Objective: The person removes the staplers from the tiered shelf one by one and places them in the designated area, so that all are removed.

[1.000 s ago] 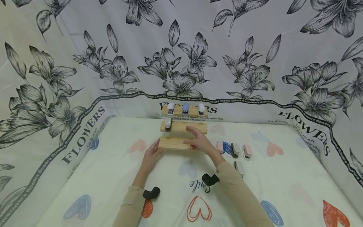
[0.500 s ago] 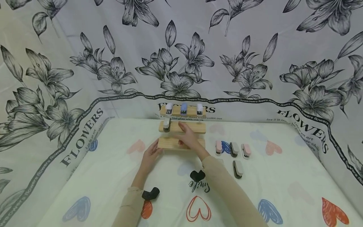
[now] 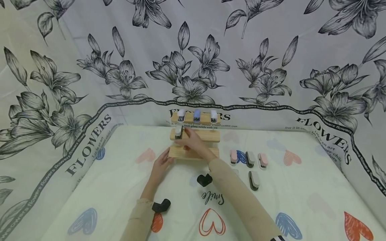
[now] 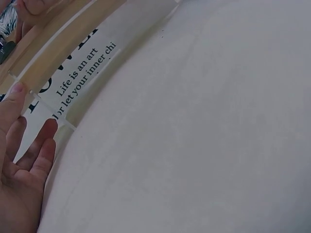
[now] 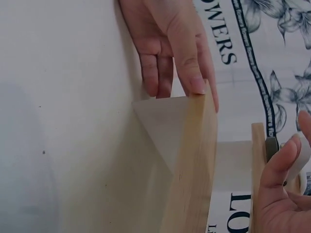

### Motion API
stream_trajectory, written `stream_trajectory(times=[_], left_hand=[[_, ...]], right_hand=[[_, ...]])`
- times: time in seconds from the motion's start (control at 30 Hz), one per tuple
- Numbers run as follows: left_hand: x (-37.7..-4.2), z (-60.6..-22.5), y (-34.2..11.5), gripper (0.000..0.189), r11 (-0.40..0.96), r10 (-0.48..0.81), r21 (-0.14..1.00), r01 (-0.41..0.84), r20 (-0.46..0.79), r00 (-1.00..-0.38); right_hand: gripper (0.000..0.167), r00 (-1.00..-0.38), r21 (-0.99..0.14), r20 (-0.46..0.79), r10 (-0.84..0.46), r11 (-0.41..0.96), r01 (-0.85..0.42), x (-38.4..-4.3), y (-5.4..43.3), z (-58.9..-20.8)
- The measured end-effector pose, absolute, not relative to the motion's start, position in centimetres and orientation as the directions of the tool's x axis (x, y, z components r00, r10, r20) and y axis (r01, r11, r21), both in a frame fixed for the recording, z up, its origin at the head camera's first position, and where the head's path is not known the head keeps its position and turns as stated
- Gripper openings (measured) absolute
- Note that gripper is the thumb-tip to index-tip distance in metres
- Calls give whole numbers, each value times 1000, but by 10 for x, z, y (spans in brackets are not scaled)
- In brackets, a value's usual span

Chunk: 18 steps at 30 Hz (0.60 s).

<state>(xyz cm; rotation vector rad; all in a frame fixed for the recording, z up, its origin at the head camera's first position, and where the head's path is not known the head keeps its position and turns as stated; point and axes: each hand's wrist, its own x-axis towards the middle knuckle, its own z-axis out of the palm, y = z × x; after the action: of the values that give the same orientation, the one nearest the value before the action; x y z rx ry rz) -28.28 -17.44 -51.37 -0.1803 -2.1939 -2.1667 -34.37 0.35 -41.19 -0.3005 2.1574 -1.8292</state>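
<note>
Currently, two hands work at a three-tier rack of staplers

A wooden rack [image 3: 208,135] stands toward the far side of a heart-printed white cloth [image 3: 301,187], its planks running left to right and stepping upward toward the back. On the left part of the middle plank sits a gray stapler [image 3: 179,130], pale on top and dark below, its long axis running near to far and its dark end facing near.

The right hand [image 3: 195,142] reaches across the rack from the right, thumb and forefinger slightly apart beside this stapler; whether they pinch it, I cannot tell. The left hand [image 3: 162,162] grips the left end of the lowest plank [image 3: 181,152] between thumb and forefinger, its other fingers loosely bent.

On the top plank, a blue stapler [image 3: 197,115] stands between two whitish ones, all pointing near. Right of the rack, four loose staplers [image 3: 254,180], two pink and two gray, lie roughly near to far.
</note>
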Motion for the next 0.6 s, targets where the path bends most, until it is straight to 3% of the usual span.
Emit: stream_trajectory(times=[0.2, 0.6], left_hand=[[-281, -513, -176, 57, 72, 60, 993, 93, 88, -994], [-284, -514, -177, 59, 69, 53, 993, 96, 93, -994]], right_hand=[[88, -939, -981, -127, -321, 183, 70, -352, -3, -410], [67, -929, -977, -116, -352, 211, 42, -362, -8, -402]])
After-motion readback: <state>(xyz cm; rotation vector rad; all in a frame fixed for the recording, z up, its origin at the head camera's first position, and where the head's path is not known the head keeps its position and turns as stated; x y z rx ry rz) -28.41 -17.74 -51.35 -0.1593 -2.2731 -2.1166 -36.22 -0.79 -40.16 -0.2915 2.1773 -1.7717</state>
